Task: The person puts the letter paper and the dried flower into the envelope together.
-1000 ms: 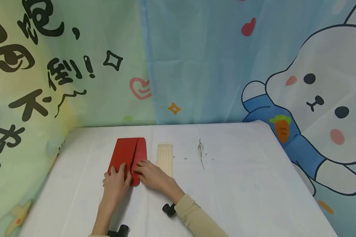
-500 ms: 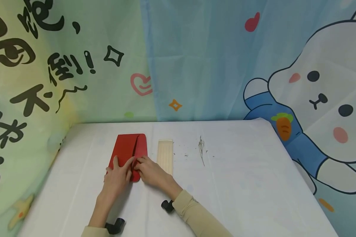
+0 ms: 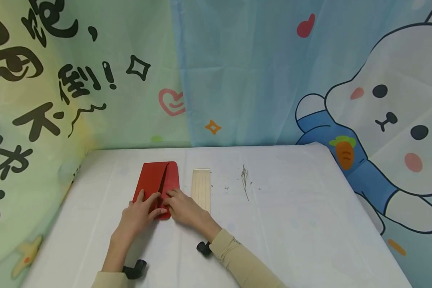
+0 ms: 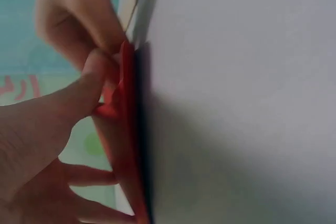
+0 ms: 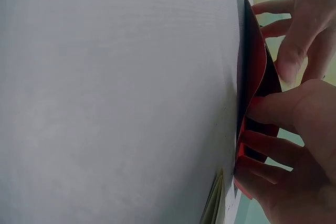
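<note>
A red envelope (image 3: 152, 176) lies on the white table, its flap (image 3: 172, 176) along the right side with a dark gap at the fold. My left hand (image 3: 139, 215) rests on the lower left of the envelope with fingers spread, its thumb reaching across to the flap's edge. From the right, my right hand (image 3: 185, 209) pinches the lower part of the flap. In the right wrist view the flap (image 5: 255, 64) stands slightly raised, with the right thumb at its edge. The left wrist view shows both thumbs close together at the red edge (image 4: 126, 148).
Just right of the envelope lies a pale ribbed rectangular piece (image 3: 201, 186). Farther right is a thin dried sprig (image 3: 244, 182) with small crumbs around it. A printed curtain (image 3: 245, 80) hangs behind the white table (image 3: 291, 224).
The left thumb has moved right to the flap's edge beside the right fingers, and the left wrist has shifted slightly left. The right hand stays at the flap.
</note>
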The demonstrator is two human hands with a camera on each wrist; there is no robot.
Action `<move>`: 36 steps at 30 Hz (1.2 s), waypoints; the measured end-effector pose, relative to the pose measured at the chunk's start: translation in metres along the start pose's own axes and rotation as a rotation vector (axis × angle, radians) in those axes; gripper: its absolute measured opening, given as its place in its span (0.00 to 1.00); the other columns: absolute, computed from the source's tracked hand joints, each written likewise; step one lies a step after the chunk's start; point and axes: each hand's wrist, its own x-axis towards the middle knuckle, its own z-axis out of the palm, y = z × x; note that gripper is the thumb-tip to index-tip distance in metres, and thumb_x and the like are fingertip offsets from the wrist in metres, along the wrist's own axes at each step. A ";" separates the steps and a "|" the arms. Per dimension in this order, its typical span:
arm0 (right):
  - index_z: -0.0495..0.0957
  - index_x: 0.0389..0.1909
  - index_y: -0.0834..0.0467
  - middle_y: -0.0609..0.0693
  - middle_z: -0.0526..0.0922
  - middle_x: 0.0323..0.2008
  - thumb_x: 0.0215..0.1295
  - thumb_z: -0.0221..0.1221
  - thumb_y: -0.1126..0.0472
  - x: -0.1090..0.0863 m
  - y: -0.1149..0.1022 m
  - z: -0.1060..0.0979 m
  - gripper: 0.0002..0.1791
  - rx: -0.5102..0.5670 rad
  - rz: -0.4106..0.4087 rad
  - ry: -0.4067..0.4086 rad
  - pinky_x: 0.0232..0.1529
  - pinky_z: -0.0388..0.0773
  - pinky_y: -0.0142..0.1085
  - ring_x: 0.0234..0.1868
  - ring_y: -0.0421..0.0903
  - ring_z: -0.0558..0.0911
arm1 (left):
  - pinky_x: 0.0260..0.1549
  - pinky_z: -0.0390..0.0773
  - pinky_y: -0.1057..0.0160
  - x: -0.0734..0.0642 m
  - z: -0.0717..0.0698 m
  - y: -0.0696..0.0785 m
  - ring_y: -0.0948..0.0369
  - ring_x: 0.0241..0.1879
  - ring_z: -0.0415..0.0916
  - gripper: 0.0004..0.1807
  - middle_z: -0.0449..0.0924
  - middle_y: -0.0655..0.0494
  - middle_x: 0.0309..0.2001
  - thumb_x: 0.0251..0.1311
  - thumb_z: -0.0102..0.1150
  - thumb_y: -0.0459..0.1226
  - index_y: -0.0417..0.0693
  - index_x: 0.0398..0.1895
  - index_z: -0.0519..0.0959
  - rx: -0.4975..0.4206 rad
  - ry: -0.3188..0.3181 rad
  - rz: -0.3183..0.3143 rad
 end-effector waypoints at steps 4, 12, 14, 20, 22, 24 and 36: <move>0.88 0.51 0.51 0.51 0.82 0.60 0.73 0.58 0.63 0.000 0.001 -0.002 0.13 0.009 -0.001 -0.005 0.62 0.80 0.37 0.64 0.48 0.77 | 0.52 0.75 0.26 0.000 -0.008 -0.003 0.22 0.58 0.72 0.43 0.60 0.22 0.72 0.55 0.74 0.55 0.51 0.72 0.71 -0.070 -0.046 0.015; 0.88 0.51 0.51 0.52 0.81 0.62 0.73 0.58 0.64 -0.001 0.002 -0.002 0.13 0.029 0.012 -0.013 0.61 0.80 0.37 0.65 0.48 0.76 | 0.55 0.72 0.24 0.004 -0.007 -0.002 0.23 0.62 0.69 0.44 0.59 0.21 0.72 0.52 0.78 0.52 0.52 0.72 0.71 -0.095 -0.068 0.000; 0.88 0.51 0.51 0.52 0.81 0.63 0.73 0.58 0.64 -0.001 0.002 -0.001 0.14 0.036 0.013 -0.013 0.62 0.80 0.37 0.65 0.48 0.76 | 0.55 0.71 0.24 0.004 -0.005 -0.002 0.24 0.63 0.69 0.44 0.60 0.21 0.72 0.51 0.78 0.52 0.51 0.71 0.71 -0.094 -0.061 -0.002; 0.88 0.52 0.51 0.52 0.80 0.64 0.72 0.58 0.64 -0.002 0.001 -0.002 0.14 0.057 0.016 -0.016 0.63 0.79 0.38 0.66 0.48 0.76 | 0.55 0.72 0.24 0.004 -0.005 -0.002 0.23 0.62 0.69 0.44 0.60 0.22 0.72 0.52 0.78 0.52 0.51 0.71 0.70 -0.099 -0.060 -0.006; 0.87 0.53 0.51 0.51 0.80 0.64 0.72 0.58 0.64 -0.001 0.001 -0.003 0.15 0.051 0.013 -0.019 0.63 0.79 0.37 0.66 0.48 0.76 | 0.57 0.70 0.24 0.004 -0.005 -0.002 0.23 0.63 0.68 0.45 0.60 0.22 0.72 0.51 0.78 0.52 0.51 0.71 0.70 -0.094 -0.060 -0.009; 0.86 0.55 0.50 0.51 0.80 0.64 0.73 0.58 0.64 -0.001 0.001 -0.004 0.15 0.046 0.008 -0.023 0.63 0.79 0.37 0.66 0.47 0.76 | 0.57 0.69 0.23 0.004 -0.004 -0.003 0.22 0.64 0.67 0.45 0.60 0.22 0.72 0.51 0.78 0.52 0.51 0.71 0.70 -0.085 -0.058 -0.012; 0.84 0.58 0.50 0.50 0.81 0.63 0.73 0.60 0.63 -0.011 0.007 -0.008 0.16 0.163 0.021 0.014 0.67 0.76 0.39 0.68 0.47 0.75 | 0.59 0.66 0.22 0.004 -0.002 0.002 0.22 0.64 0.66 0.44 0.62 0.21 0.71 0.49 0.79 0.51 0.51 0.70 0.71 -0.068 -0.054 -0.018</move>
